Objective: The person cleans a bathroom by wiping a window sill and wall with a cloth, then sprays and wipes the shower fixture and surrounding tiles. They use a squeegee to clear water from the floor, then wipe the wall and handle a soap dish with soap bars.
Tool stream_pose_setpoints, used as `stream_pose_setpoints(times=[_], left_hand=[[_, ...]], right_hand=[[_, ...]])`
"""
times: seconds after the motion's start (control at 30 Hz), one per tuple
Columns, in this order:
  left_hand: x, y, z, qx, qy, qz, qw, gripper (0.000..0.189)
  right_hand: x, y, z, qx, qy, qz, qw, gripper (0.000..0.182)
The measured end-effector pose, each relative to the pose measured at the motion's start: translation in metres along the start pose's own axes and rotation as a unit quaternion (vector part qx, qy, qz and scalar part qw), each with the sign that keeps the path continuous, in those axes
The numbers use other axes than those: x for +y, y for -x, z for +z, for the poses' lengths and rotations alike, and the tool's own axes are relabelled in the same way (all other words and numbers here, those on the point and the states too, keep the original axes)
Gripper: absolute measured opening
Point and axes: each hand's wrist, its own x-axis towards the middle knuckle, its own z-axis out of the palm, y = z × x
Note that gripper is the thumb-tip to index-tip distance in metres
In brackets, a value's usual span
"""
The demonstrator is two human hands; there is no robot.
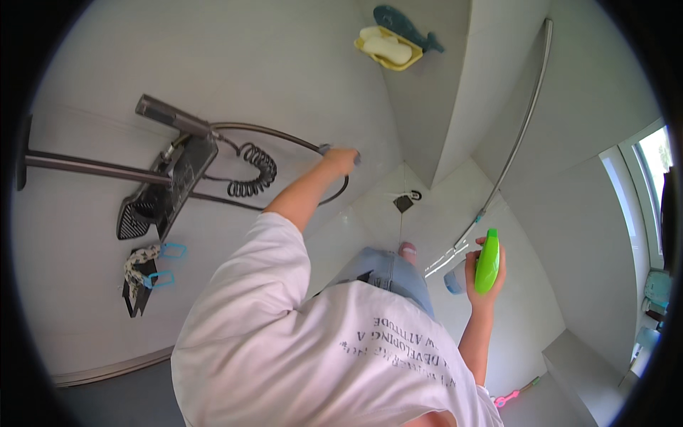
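My left hand (341,161) is closed around a dark shower hose (272,132) at its curved end, with a small grey item, mostly hidden, showing at both sides of the fist. Held in my right hand (493,280) is a spray bottle with a bright green trigger head (487,261); its clear and blue body (454,278) shows to the left of the fingers. The hose loops out from a dark shower mixer (173,116) on the wall at left. Beside the mixer is a black coiled hose (265,171).
A dark shelf (187,181) and rail (96,164) stick out at left. A hook holder (140,288) carries blue clips. A yellow soap dish (392,64) is on the wall above. A long metal pole (525,128) leans at right. A floor drain (404,203) lies ahead of my foot.
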Motion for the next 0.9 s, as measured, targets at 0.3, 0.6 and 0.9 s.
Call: stream_pose_setpoints(times=[0.3,0.6,0.9], left_hand=[[0.053,0.181,0.202,0.203,0.276,0.040,0.939,0.038],[0.008,0.380,0.343,0.242,0.902,-0.080,0.348,0.040],[0.022,0.608,0.444,0.584,0.706,-0.198,0.347,0.058]], right_hand=[[0.000,0.034,0.019,-0.091,0.002,-0.034,0.995,0.035],[-0.049,0.114,0.105,-0.310,-0.001,-0.149,0.939,0.038],[-0.090,0.248,0.196,-0.531,-0.038,-0.187,0.826,0.039]])
